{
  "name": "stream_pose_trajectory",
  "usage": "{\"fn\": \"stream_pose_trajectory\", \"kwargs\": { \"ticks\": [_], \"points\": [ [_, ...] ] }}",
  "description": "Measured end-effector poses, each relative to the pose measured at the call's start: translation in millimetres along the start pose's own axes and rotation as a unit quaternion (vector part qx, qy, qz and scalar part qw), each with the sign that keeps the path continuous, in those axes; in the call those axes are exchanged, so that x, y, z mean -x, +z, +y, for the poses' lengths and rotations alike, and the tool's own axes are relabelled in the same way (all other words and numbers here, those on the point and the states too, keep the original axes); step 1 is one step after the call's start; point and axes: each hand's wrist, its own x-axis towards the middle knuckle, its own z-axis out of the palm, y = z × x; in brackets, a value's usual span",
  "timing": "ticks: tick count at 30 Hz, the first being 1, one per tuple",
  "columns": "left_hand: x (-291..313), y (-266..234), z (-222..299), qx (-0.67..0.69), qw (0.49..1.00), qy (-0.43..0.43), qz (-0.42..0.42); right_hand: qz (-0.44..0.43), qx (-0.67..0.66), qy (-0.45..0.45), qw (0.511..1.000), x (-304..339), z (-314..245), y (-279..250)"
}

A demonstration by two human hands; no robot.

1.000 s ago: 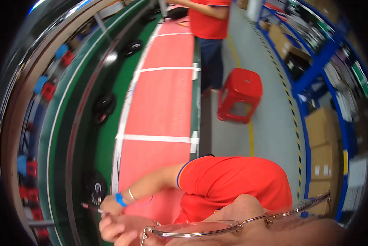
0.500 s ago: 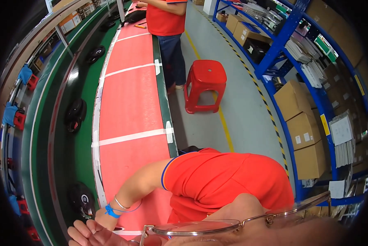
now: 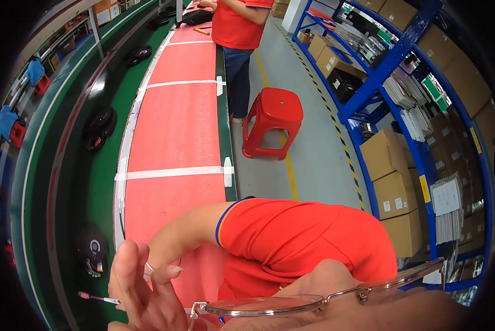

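One hand in view: a hand [image 3: 140,289] raised at the near left, fingers [image 3: 127,263] spread and loose — the grip is wide open with nothing in it; a thin ring shows on one finger. Which of the person's own hands it is cannot be told for certain, so the other grip is left unjudged.
Nearest thing: a thin pen-like tool [image 3: 99,299] with a red tip lies just left of the hand, on the green belt [image 3: 65,182]; it looks apart from the fingers.
Black round part: a wheel-like unit [image 3: 92,249] sits on the belt just far of the tool, near left.
More units: another black unit [image 3: 98,126] lies farther along the belt, a third [image 3: 139,54] farther still.
Counter: a long red counter [image 3: 175,127] runs far from the hand, crossed by white tape strips.
Near person: a red-shirted shoulder and bare arm [image 3: 291,237] fill the near middle; spectacles [image 3: 313,298] cross the lower edge.
Far person: another person in a red shirt [image 3: 236,25] stands at the far counter.
Aisle: a red plastic stool [image 3: 274,118] — on the grey floor, right of the counter.
Right side: blue shelving [image 3: 391,66] with cardboard boxes.
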Motion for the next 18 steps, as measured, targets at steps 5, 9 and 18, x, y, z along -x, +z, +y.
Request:
{"fn": "stream_pose_trajectory", "kwargs": {
  "ticks": [5, 9, 18],
  "points": [
    [-4, 15, 10, 0.003, 0.999, -0.043, 0.033, 0.008, 0.004, 0.033, 0.999, -6, 0, 2],
    [4, -2, 13, 0.156, 0.987, 0.025, 0.025, -0.03, -0.027, 0.006, 0.999, -3, -3, 1],
    [20, -10, 59, 0.314, 0.935, 0.113, 0.12, -0.081, -0.077, -0.051, 0.992, -31, -4, 33]
  ]
}}
